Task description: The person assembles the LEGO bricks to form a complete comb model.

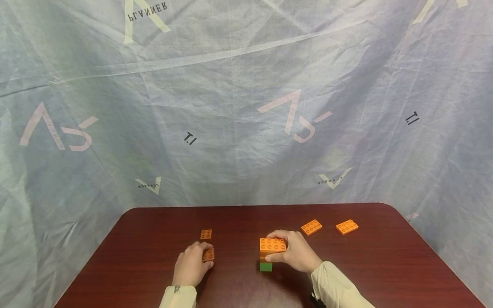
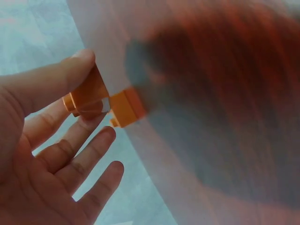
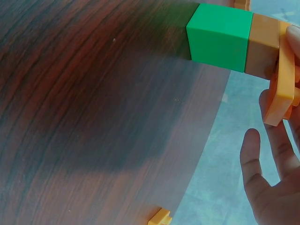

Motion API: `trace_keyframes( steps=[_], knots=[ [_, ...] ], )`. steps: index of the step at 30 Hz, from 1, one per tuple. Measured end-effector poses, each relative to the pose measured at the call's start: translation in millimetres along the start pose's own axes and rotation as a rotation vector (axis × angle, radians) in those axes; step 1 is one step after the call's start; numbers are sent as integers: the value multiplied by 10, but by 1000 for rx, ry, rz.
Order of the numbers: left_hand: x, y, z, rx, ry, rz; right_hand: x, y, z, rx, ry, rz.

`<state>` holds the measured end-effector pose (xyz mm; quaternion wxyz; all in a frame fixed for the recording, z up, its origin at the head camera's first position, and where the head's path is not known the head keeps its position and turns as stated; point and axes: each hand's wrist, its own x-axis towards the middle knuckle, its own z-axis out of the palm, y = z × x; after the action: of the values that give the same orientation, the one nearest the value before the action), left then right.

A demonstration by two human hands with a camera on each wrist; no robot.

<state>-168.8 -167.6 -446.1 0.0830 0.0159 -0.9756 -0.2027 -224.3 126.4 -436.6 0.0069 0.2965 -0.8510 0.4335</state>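
In the head view my left hand (image 1: 191, 264) pinches a small dark-orange toy brick (image 1: 208, 255) with studs on top. The left wrist view shows that brick (image 2: 93, 93) between the thumb and fingers, the other fingers spread. A similar brick (image 1: 206, 233) sits just beyond it. My right hand (image 1: 298, 252) grips the upper part of a stack of bricks. At the bottom of the stack is a green brick (image 1: 265, 267), with brownish-orange brick (image 3: 262, 45) above it. A wider bright orange plate brick (image 1: 272, 244) lies on top, overhanging to the right.
Two flat orange plate bricks, a nearer-centre one (image 1: 311, 227) and one further right (image 1: 347, 226), lie at the back right of the dark red wooden table (image 1: 239, 218). A printed grey cloth (image 1: 231, 162) hangs behind and along both sides.
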Motion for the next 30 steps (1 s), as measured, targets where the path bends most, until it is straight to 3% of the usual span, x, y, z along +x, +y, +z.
trace_keyframes(
  steps=[18, 25, 30],
  knots=[
    [59, 326, -94, -60, 64, 94, -2, 0, -9, 1, -5, -1],
    [59, 434, -129, -39, 113, 158, 11, 8, 3, -23, -1, -1],
    [63, 496, -157, -41, 108, 188, 5, 9, 2, -22, 7, -4]
  ],
)
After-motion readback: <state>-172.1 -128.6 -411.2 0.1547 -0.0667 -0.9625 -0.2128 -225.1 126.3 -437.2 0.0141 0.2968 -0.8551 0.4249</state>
